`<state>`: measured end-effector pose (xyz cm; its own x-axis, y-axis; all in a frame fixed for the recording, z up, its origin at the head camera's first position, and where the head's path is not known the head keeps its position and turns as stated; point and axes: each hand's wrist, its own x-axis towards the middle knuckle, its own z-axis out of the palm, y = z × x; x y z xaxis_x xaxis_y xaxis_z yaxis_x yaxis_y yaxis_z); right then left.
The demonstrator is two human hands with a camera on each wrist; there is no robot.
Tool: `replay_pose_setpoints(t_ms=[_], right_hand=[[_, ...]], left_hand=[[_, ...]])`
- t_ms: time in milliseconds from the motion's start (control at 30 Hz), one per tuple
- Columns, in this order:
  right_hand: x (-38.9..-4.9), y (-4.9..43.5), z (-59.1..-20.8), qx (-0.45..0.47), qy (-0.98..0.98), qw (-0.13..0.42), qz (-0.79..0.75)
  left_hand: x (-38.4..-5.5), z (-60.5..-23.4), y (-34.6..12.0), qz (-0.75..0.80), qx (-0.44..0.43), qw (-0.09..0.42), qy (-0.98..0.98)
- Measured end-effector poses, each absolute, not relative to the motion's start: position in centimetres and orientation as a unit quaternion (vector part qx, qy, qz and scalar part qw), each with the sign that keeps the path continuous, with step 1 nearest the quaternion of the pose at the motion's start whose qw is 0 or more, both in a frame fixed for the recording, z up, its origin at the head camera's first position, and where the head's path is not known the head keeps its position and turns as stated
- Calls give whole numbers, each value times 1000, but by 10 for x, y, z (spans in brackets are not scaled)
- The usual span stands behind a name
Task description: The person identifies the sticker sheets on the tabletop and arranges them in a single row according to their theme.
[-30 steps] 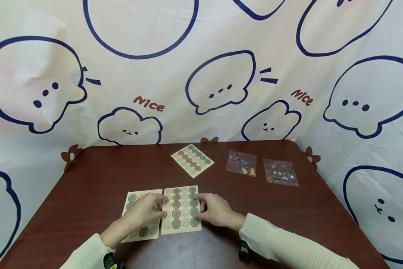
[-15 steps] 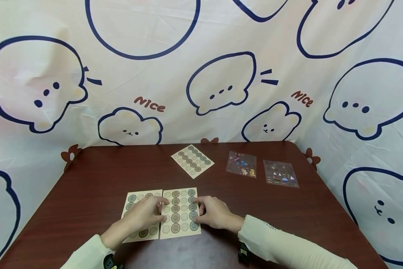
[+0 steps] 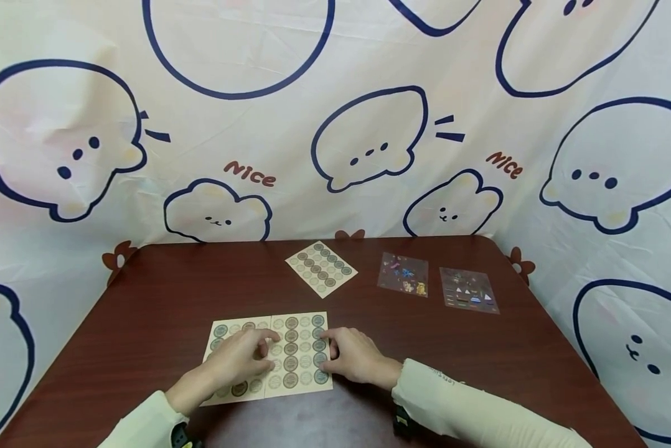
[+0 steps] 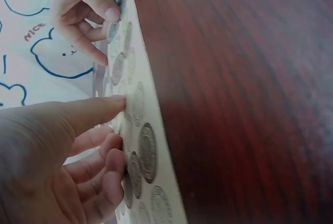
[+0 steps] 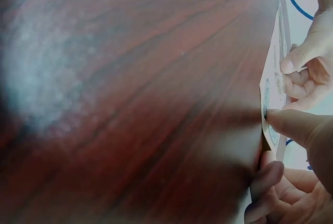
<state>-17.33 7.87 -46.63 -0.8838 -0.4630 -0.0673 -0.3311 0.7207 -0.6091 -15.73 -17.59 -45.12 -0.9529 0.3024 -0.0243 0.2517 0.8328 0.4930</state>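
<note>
Two cream sheets of round, coin-like printed stickers lie side by side near the table's front, their edges meeting. Over the left sticker sheet [image 3: 221, 326] rests the left hand [image 3: 237, 358], covering much of it. Its thumb and index fingertips touch the paper near the seam; in the left wrist view its other fingers [image 4: 112, 182] are loosely bent. The right hand [image 3: 360, 356] holds the outer edge of the right sticker sheet [image 3: 305, 358]. In the right wrist view its thumb [image 5: 286, 123] lies on the printed face, with bent fingers at the edge below; their exact contact is hidden.
A third sticker sheet [image 3: 321, 269] lies turned at an angle towards the back of the dark red table [image 3: 201, 280]. Right of it are a clear sheet with colourful stickers [image 3: 403, 274] and another clear sheet [image 3: 469, 290]. A cartoon-printed curtain [image 3: 290, 205] hangs behind.
The right sticker sheet has shifted slightly left and towards the body, closing the narrow gap to the left sheet. The right hand has moved with it; the left hand stays nearly still.
</note>
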Motion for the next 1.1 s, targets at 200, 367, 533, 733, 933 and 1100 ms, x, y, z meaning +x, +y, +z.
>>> replay_pose_setpoints(t_ms=[200, 367, 533, 733, 933, 1100], right_hand=[[-176, 78, -467, -226, 920, 102, -303], [-177, 79, -465, -235, 918, 97, -305], [-176, 81, -465, -237, 916, 98, -308], [-176, 82, -466, -235, 915, 104, -310], [-175, 82, -468, -236, 917, 101, -305], [-175, 82, -468, -238, 916, 105, -305]], left_hand=[[-160, -454, -182, 271, 165, 53, 947], [-163, -454, -183, 281, 176, 58, 942], [-163, -454, -183, 281, 181, 60, 941], [-162, -454, -182, 280, 174, 63, 942], [-161, -456, -181, 281, 171, 67, 942], [-161, -458, -182, 282, 172, 68, 942]])
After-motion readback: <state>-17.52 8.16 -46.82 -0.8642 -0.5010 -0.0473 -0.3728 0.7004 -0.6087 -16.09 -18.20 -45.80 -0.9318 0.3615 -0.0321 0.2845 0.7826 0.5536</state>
